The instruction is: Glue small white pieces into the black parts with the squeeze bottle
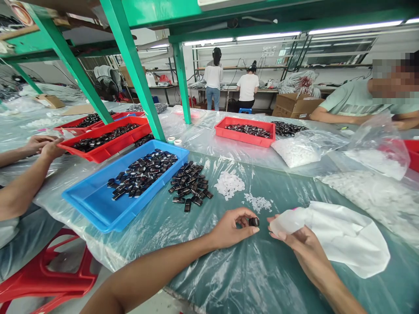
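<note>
Two hands meet near the counter's [248, 279] front edge. No readable writing anywhere on the parts. Left hand [231, 229] pinches a small black cap [253, 222] between thumb and fingertips: glossy, stubby, its long axis not discernible. Right hand [299, 244] is closed loosely on a white cloth [343, 240], which trails toward the right edge. Loose black caps [190, 185] lie mid-counter, beside a blue tray [98, 205].

One blue tray [98, 198], three red trays [244, 131], two standing people [213, 76], one red stool [49, 274], one cardboard box [294, 104]
</note>
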Demonstrator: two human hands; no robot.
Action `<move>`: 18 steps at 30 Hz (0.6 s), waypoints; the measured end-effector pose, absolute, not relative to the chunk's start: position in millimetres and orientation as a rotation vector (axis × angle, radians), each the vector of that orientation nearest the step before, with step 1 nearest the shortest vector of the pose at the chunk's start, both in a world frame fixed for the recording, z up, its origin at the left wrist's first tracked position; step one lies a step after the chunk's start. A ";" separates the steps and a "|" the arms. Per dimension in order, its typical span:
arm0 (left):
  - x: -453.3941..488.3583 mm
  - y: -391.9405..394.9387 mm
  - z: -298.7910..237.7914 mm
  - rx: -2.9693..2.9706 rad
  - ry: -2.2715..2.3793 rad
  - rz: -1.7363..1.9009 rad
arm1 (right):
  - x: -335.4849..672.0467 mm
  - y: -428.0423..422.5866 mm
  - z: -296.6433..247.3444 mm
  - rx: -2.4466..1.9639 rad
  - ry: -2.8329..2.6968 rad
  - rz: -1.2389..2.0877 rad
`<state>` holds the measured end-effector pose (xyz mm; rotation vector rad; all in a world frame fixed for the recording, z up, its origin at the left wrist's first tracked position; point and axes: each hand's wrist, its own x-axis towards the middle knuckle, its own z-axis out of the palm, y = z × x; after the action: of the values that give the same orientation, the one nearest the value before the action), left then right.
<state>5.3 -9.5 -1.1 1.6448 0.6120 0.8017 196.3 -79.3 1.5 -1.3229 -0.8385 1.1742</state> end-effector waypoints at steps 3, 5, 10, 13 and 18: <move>5.0 -9.0 -1.6 1.632 0.629 0.798 | 197.3 -80.8 -0.1 -1.166 -0.792 1.261; 5.2 -9.4 -2.7 1.610 0.658 0.803 | 197.7 -81.3 -0.5 -1.046 -0.796 1.302; 6.8 -10.9 -5.8 1.578 0.726 0.828 | 193.4 -82.4 -0.3 -0.864 -0.566 1.377; 7.3 -9.7 -6.5 1.598 0.720 0.814 | 191.6 -83.2 -2.8 -0.820 -0.459 1.414; 7.2 -7.2 -7.6 1.589 0.701 0.758 | 189.6 -83.0 -6.4 -0.896 -0.458 1.389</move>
<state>7.2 -7.2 -7.6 1.5890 0.7008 0.7584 189.6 -83.0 -6.4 -0.8958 -0.4576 1.3886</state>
